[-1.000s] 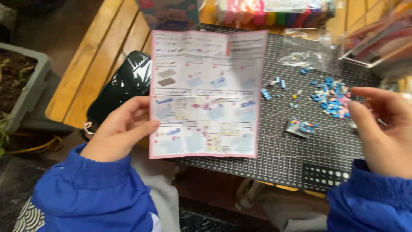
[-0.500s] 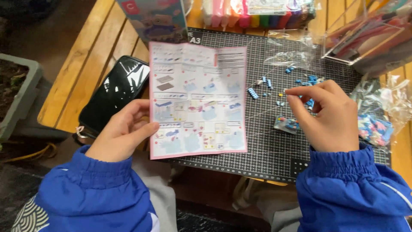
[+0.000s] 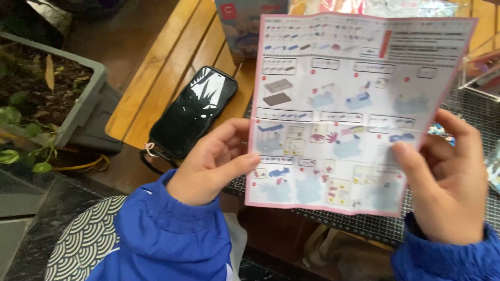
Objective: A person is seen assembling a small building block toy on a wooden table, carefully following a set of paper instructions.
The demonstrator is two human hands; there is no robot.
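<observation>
I hold a pink-edged instruction sheet (image 3: 346,109) with small building diagrams up in front of me. My left hand (image 3: 211,164) pinches its lower left edge, thumb on the front. My right hand (image 3: 448,179) grips its lower right corner, thumb on the front. The sheet hides most of the dark grid mat (image 3: 364,225) and the small bricks on it. Both sleeves are blue.
A black phone (image 3: 194,110) with a wrist strap lies on the wooden slat table (image 3: 156,78) left of the sheet. A box (image 3: 242,26) stands behind it. A clear plastic case (image 3: 482,67) is at right. A grey planter (image 3: 78,112) with soil sits at far left.
My right hand has left the loose bricks on the mat and taken the sheet's right corner. The sheet has been lifted off the mat and now fills the view.
</observation>
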